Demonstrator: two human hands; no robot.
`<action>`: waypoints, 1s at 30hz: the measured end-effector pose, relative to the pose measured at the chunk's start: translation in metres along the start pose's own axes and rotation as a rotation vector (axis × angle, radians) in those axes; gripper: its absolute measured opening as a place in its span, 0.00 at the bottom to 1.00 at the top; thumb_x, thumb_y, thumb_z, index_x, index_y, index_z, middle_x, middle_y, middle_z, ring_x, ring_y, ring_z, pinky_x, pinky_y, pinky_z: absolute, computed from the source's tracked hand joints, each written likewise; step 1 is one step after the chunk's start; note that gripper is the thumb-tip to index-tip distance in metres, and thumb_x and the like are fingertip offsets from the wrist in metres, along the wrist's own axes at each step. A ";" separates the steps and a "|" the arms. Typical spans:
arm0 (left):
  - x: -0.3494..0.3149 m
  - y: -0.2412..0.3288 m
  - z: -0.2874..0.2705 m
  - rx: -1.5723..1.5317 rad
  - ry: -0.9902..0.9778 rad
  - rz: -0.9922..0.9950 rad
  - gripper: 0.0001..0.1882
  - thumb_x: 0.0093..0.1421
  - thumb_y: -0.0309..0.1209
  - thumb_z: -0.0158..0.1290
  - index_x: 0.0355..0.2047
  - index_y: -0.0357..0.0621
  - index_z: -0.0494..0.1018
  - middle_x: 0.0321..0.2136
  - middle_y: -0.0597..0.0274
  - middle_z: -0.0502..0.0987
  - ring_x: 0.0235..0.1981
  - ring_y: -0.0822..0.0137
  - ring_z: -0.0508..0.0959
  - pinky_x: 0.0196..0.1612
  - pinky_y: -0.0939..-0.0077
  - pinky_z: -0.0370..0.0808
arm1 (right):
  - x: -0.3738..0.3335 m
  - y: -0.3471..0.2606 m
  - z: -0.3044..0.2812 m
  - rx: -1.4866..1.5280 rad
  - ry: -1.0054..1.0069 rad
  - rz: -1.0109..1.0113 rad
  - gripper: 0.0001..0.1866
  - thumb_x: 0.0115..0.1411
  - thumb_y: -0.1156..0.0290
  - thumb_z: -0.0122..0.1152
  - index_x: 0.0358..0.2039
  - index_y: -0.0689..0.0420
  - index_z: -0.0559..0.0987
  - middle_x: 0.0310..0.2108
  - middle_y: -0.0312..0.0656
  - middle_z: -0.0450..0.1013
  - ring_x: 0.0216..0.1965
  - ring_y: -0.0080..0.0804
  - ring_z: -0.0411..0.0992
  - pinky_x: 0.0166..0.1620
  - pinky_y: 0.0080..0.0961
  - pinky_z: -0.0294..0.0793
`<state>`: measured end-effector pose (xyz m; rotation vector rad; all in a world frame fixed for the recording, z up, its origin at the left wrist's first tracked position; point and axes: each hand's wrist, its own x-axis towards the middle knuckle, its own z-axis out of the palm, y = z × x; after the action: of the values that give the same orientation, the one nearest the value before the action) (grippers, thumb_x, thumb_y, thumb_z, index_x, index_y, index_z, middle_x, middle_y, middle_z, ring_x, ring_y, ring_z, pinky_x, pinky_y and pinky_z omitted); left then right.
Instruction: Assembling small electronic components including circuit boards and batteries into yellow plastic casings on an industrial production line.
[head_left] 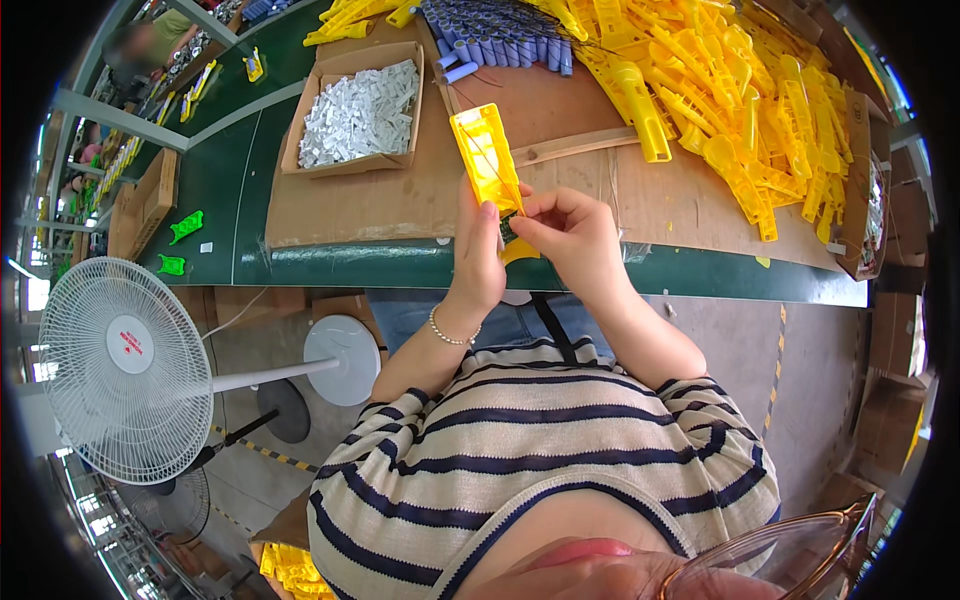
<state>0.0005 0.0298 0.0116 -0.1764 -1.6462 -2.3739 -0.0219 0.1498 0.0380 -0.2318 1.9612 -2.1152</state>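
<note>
My left hand [480, 258] grips a long, hollow yellow plastic shell [487, 150] by its lower end, above the table's near edge. The shell tilts up and away from me, its open inside facing up. My right hand [582, 238] is closed in a pinch at the shell's lower part. By its fingertips sits a small dark green piece [506, 230], perhaps a circuit board. Thin dark wires run along the shell there. What exactly the right fingertips pinch is mostly hidden.
Beyond my hands stand a cardboard box [290, 150] of small white parts, a pile of blue-purple cylinders [510, 48] with wires, and a large heap of yellow shells [740, 100]. Green pieces [187, 226] lie left on the table. A white fan [130, 345] stands at my left.
</note>
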 end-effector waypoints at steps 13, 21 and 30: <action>-0.001 -0.001 -0.004 0.200 0.015 0.033 0.23 0.67 0.41 0.31 0.55 0.37 0.57 0.43 0.55 0.70 0.42 0.67 0.72 0.48 0.73 0.67 | -0.001 0.000 -0.003 -0.333 0.053 -0.255 0.05 0.48 0.76 0.64 0.25 0.62 0.77 0.22 0.37 0.72 0.25 0.20 0.67 0.30 0.18 0.65; 0.000 -0.003 -0.008 0.322 0.023 0.154 0.22 0.64 0.35 0.33 0.54 0.35 0.58 0.42 0.54 0.70 0.42 0.66 0.71 0.47 0.72 0.67 | 0.004 0.004 0.003 0.154 -0.081 0.125 0.05 0.52 0.77 0.61 0.22 0.64 0.76 0.22 0.34 0.72 0.25 0.16 0.66 0.31 0.13 0.64; 0.001 -0.006 -0.015 0.302 0.053 0.025 0.17 0.60 0.29 0.40 0.49 0.35 0.61 0.37 0.58 0.71 0.37 0.70 0.72 0.41 0.76 0.69 | 0.008 -0.002 0.001 -0.102 -0.143 0.121 0.06 0.50 0.74 0.62 0.24 0.65 0.78 0.22 0.35 0.73 0.24 0.16 0.67 0.29 0.16 0.67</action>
<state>-0.0017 0.0173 0.0012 -0.0767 -1.9363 -2.0593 -0.0300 0.1470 0.0401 -0.2679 1.9501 -1.8731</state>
